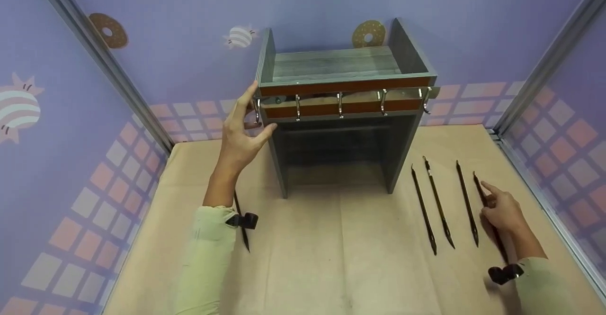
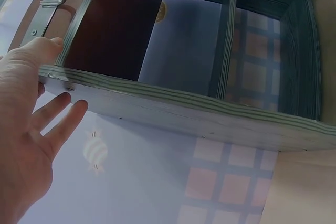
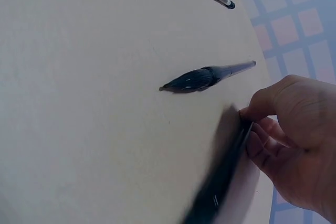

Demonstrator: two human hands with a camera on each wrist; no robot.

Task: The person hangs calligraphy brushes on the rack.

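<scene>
The left hand [image 1: 241, 132] is spread wide, with its fingers touching the left side of the grey wooden rack with silver hooks [image 1: 338, 111] on the tan table [image 1: 331, 258]. Three long black brushes [image 1: 442, 206] lie to the right. The right hand [image 1: 504, 211] pinches the fourth black brush [image 3: 220, 177] on the table.

Rightmost brush [image 1: 488, 211]: long, thin, black, lying flat on tan table cover right of grey rack [image 1: 338, 111], last in row of four brushes, tip pointing away toward rack side. Right hand [image 1: 503, 209] on it, fingers curled round handle, pinching it. Wrist view shows handle blurred. Rack: grey wood, open shelf on top, brown rail with metal hooks across front, standing upright mid-table against wall. Left hand [image 1: 240, 132] open, fingers straight, touching rack's left front corner.
</scene>
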